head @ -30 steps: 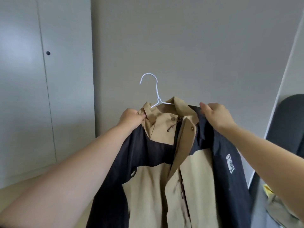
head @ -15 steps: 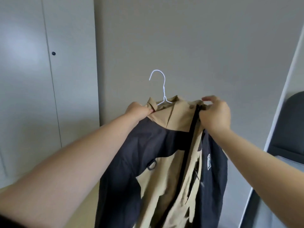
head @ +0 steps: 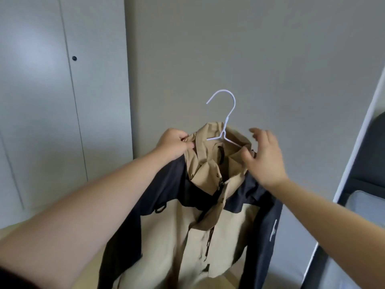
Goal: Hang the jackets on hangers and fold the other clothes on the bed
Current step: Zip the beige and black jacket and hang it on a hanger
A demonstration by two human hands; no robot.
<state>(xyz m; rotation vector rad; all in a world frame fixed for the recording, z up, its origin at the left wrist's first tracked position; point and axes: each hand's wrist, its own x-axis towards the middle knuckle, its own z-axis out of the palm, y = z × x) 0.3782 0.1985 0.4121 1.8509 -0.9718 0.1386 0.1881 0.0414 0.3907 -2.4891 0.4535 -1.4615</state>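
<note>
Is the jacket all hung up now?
Nearly. The white wire hanger already sits inside the tan and navy jacket. The left hand grips its collar; the right hand is open beside it. The hanger hangs on nothing yet, and the clothes to fold are out of view.

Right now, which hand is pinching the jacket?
The left hand: it pinches the collar of the jacket; the right hand has its fingers spread open.

Pale wardrobe doors point(head: 41, 122) fill the left side; one carries a small dark round knob point(head: 74, 58). A plain grey wall point(head: 250, 49) stands behind. A white upright post point(head: 358, 130) borders a dark panel point(head: 373, 147) at right.
</note>
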